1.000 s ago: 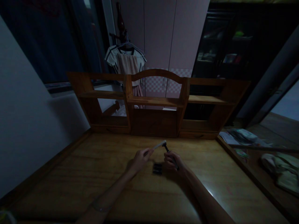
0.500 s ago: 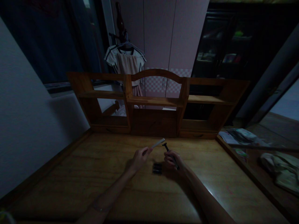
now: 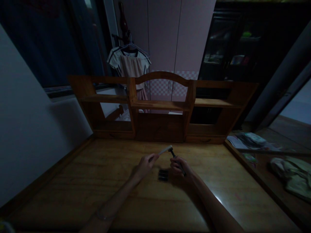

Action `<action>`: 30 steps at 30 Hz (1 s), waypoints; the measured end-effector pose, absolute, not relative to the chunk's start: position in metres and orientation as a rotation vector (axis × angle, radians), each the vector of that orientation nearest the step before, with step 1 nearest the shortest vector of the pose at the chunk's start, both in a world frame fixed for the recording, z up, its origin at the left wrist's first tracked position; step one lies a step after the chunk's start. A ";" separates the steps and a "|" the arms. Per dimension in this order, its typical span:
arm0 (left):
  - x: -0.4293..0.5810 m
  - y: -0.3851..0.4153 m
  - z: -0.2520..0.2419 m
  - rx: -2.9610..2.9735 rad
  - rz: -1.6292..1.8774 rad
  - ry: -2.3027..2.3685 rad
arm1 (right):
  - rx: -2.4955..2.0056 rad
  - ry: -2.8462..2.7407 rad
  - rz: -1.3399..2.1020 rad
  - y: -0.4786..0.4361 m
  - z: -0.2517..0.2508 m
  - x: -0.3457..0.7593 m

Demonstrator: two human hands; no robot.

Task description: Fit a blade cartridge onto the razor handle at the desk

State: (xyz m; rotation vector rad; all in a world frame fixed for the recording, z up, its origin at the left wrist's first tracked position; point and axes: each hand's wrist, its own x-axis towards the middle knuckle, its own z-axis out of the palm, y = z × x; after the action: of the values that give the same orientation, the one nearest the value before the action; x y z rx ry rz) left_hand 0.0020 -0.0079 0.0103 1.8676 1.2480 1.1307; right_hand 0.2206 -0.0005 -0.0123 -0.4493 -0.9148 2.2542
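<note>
Projecting from the right hand point(image 3: 181, 166), a black razor-shaped tool point(image 3: 172, 153) is held above the tabletop point(image 3: 109, 168), its small crosswise head pointing away and slightly left. The right hand is closed around the handle, whose near end shows past the grip. The left hand point(image 3: 146, 164) grips a slim pale stick point(image 3: 165, 150) near its dark end; the stick's tip points away and to the right, meeting the tool's head in view. Actual contact between the two cannot be confirmed. Between the forearms, near the right hand, small black pieces point(image 3: 163, 175) lie grouped on the tabletop; too dark to identify. Along the far edge stands a wooden shelf unit point(image 3: 160, 104) with an arched middle top. Noted behind it: a light short-sleeved shirt point(image 3: 115, 60) on a hanger point(image 3: 131, 43) and a pink wardrobe point(image 3: 162, 35) with a checkered band. A dark cabinet point(image 3: 225, 38) occupies the right rear, a blue curtain point(image 3: 60, 42) the left.
</note>
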 end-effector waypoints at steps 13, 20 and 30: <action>0.003 -0.011 0.015 1.862 1.108 1.279 | -0.457 -0.901 2.249 -0.003 -0.009 0.220; 0.001 -0.007 0.010 1.862 1.100 1.301 | -0.410 -0.867 2.290 -0.003 -0.007 0.220; 0.000 -0.006 0.009 1.870 1.107 1.305 | -0.463 -0.897 2.238 -0.005 -0.005 0.221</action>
State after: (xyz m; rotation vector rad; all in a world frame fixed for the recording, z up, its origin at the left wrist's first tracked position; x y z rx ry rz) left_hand -0.0003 -0.0060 0.0093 1.8699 1.3052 1.1072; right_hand 0.2208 -0.0054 -0.0045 -0.4627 -0.8969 2.2375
